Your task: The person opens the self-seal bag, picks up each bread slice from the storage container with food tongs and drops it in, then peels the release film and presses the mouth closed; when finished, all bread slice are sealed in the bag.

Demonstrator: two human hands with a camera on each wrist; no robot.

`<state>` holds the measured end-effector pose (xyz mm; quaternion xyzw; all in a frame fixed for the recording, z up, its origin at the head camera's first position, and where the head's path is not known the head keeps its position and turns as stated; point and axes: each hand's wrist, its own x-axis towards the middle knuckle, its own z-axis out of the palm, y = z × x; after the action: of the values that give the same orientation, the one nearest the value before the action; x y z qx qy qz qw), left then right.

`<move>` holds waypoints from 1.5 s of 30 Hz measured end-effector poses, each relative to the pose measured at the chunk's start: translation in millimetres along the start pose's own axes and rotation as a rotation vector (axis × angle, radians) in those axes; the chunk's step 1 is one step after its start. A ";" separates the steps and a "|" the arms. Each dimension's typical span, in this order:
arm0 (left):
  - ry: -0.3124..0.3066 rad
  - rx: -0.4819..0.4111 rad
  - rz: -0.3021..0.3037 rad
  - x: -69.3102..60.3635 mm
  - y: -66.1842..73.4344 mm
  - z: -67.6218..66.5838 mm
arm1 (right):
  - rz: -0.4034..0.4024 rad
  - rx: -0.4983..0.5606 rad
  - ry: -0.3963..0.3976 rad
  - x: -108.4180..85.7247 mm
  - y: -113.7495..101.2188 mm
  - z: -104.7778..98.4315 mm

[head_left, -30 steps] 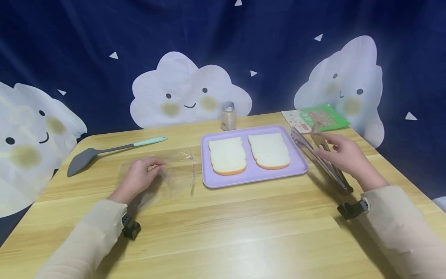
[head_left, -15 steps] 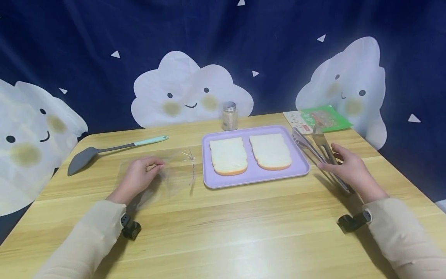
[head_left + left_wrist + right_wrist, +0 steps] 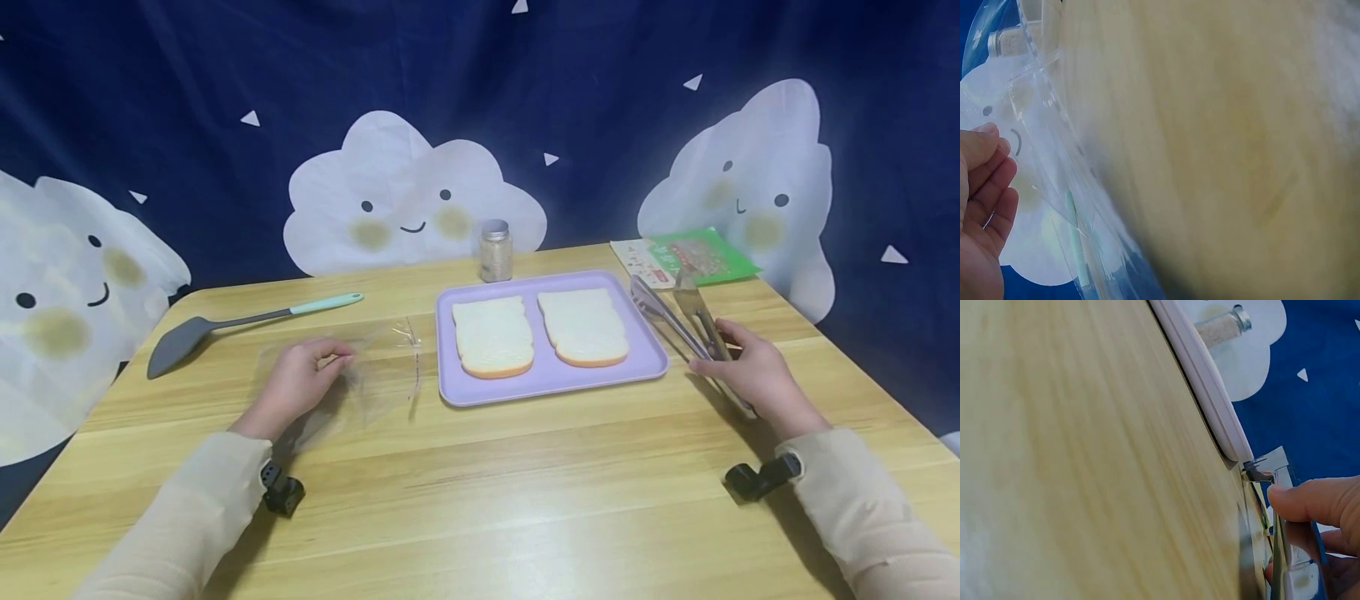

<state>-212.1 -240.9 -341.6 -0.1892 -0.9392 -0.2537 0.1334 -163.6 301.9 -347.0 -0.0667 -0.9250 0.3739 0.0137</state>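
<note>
Metal tongs [image 3: 705, 321] in the right hand [image 3: 759, 381] point forward-left

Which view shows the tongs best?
Head: both arms of the tongs are visible, though the right hand hides part. Right wrist shows only a section in the fingers, cut off at the bottom edge. Left wrist: none.
</note>
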 end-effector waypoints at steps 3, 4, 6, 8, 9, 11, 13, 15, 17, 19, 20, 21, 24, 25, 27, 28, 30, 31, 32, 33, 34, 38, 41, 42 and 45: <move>-0.001 -0.005 0.000 0.1 -0.1 0.0 | -0.011 -0.010 0.028 0.1 -0.3 0.3; -0.002 -0.009 -0.001 -0.1 0.0 -0.1 | -0.013 -0.011 0.035 0.2 -0.2 0.5; -0.004 -0.014 -0.005 -0.6 0.8 -0.6 | -0.014 -0.015 0.045 0.5 0.0 0.8; -0.006 -0.013 -0.009 -0.9 1.0 -0.8 | -0.012 -0.015 0.053 0.6 0.5 0.9; -0.009 -0.014 -0.013 -1.1 1.2 -0.9 | -0.010 -0.017 0.056 0.4 0.6 0.8; -0.009 -0.012 -0.011 -1.2 1.1 -0.9 | -0.006 -0.023 0.062 0.1 1.0 0.0; -0.007 -0.011 -0.006 -0.9 1.3 -0.7 | -0.005 -0.026 0.072 -0.4 1.2 -1.6; -0.003 -0.015 0.000 -0.7 2.3 -0.5 | -0.005 -0.028 0.082 -0.8 1.0 -3.5; 0.009 -0.013 -0.002 -1.0 3.0 -0.3 | -0.002 -0.031 0.087 -0.6 0.4 -5.1; 0.010 -0.015 -0.006 -1.2 3.6 -0.4 | 0.000 -0.030 0.091 -0.7 -0.7 -6.5; 0.008 -0.015 -0.007 -1.2 3.7 -0.3 | 0.002 -0.028 0.092 -0.7 -1.2 -7.0; 0.006 -0.015 -0.011 -1.1 3.6 -0.3 | 0.004 -0.020 0.092 -1.0 -1.8 -7.6; -0.010 -0.017 -0.010 -0.8 2.5 -0.4 | 0.004 0.003 0.099 -1.5 -4.0 -8.9; -0.014 -0.015 -0.011 -0.7 2.3 -0.4 | 0.001 0.012 0.102 -1.9 -5.2 -9.4; -0.020 -0.013 -0.015 -0.5 1.5 -0.4 | -0.008 0.020 0.113 -2.0 -7.6 -10.1; -0.023 -0.012 -0.017 -0.5 1.4 -0.4 | -0.014 0.018 0.119 -2.0 -9.0 -10.3; -0.026 -0.007 -0.019 -0.6 1.8 -0.5 | -0.027 0.018 0.127 -2.2 -12.7 -10.6; -0.028 -0.005 -0.019 -0.6 2.1 -0.8 | -0.029 0.015 0.131 -2.2 -14.6 -10.7; -0.028 -0.004 -0.019 -0.6 2.4 -1.0 | -0.034 0.015 0.136 -2.1 -16.5 -10.7; -0.027 -0.002 -0.018 -0.5 2.6 -1.2 | -0.039 0.014 0.140 -2.0 -18.4 -10.7; -0.027 -0.002 -0.018 -0.5 2.7 -1.3 | -0.043 0.014 0.144 -2.1 -20.5 -10.6; -0.030 -0.004 -0.022 -0.2 1.8 -1.1 | -0.059 0.012 0.156 -1.8 -27.8 -9.0; -0.037 0.000 -0.026 -0.4 1.3 -0.9 | -0.062 0.010 0.152 -1.7 -32.9 -6.8; -0.039 0.001 -0.027 -0.5 1.3 -0.9 | -0.063 0.011 0.150 -1.7 -34.4 -6.1; -0.040 0.006 -0.027 -0.5 1.3 -0.6 | -0.072 0.019 0.147 -2.1 -38.9 -4.3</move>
<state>-211.0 -240.3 -340.7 -0.1814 -0.9448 -0.2489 0.1119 -165.6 276.9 -316.9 -0.0607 -0.9196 0.3762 0.0955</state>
